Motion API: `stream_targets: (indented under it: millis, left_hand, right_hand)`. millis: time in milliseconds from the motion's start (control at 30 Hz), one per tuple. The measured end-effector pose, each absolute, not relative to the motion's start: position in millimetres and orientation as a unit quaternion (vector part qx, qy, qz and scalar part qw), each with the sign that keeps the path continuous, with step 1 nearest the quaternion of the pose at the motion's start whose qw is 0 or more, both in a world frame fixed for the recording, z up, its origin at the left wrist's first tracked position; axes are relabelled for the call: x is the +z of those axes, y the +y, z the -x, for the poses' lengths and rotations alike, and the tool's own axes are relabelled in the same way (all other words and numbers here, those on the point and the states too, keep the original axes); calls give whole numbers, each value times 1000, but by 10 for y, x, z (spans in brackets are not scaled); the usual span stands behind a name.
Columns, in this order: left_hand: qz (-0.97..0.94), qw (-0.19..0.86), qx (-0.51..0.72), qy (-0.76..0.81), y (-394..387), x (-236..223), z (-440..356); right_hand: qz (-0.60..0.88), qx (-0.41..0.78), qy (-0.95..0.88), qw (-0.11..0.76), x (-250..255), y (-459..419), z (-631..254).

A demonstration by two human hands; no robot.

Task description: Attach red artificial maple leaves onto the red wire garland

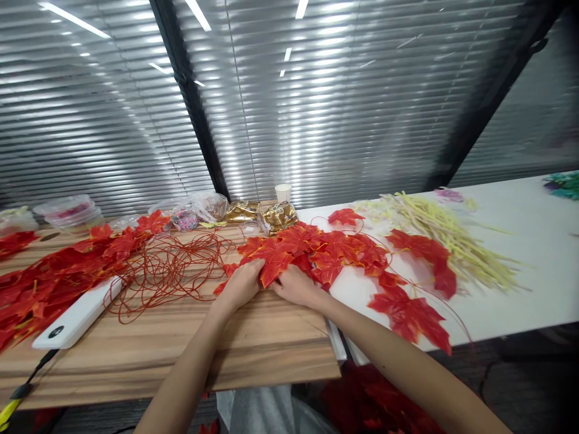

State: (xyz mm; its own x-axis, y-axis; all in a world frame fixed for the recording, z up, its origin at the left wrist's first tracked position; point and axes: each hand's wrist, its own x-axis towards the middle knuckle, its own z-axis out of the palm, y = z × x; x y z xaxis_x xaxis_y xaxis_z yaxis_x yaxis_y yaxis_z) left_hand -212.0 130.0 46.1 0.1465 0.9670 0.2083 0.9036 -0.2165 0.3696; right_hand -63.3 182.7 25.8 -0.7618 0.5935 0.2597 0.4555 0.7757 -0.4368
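My left hand point(245, 282) and my right hand point(295, 286) meet over the wooden table, close together. Both are closed at the near edge of a red artificial maple leaf point(274, 260), whose tip hangs between them and hides some of the fingertips. That leaf belongs to a heap of red maple leaves point(337, 244) reaching over onto the white table, with thin red cord running among them. Left of my hands lies a loose tangle of red cord point(174, 268).
More red leaves point(58, 277) and a white power bank point(79, 316) with a cable lie at left. Gold packets point(279, 217), a paper cup point(283, 193) and plastic tubs point(70, 212) line the back. Yellow strips point(456, 241) lie on the white table point(543, 259).
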Motion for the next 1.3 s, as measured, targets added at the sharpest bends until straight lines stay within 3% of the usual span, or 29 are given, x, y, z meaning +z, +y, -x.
stream_targets:
  millis: [1300]
  left_hand:
    - [-753,92,211,616,1307,446,2133]
  right_hand:
    - [278,185,-921,199,268,1816,638]
